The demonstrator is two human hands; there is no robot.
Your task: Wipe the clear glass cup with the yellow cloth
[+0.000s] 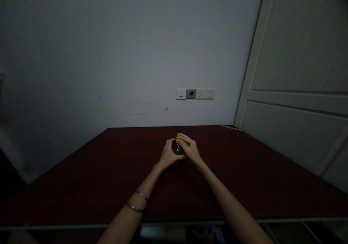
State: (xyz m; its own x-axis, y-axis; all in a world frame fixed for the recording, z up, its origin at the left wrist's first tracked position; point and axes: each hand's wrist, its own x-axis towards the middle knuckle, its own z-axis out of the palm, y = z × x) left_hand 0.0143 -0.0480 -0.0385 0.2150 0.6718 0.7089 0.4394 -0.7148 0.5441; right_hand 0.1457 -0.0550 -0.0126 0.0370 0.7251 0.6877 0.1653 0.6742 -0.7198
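Note:
Both hands meet near the middle of a dark red table. My left hand is wrapped round the side of a dark, shiny, rounded object that looks like a small glass or jar. Over its upper right, my right hand grips a yellow item, perhaps a sponge or cloth, against the dark object. Fingers cover much of both things, so their exact kinds are unclear. Two metal bracelets circle my left forearm.
A pale wall rises behind the table, with a row of sockets and switches. To the right stands a light panelled door. A thin flat strip lies at the table's far right corner. Dim items show below the front edge.

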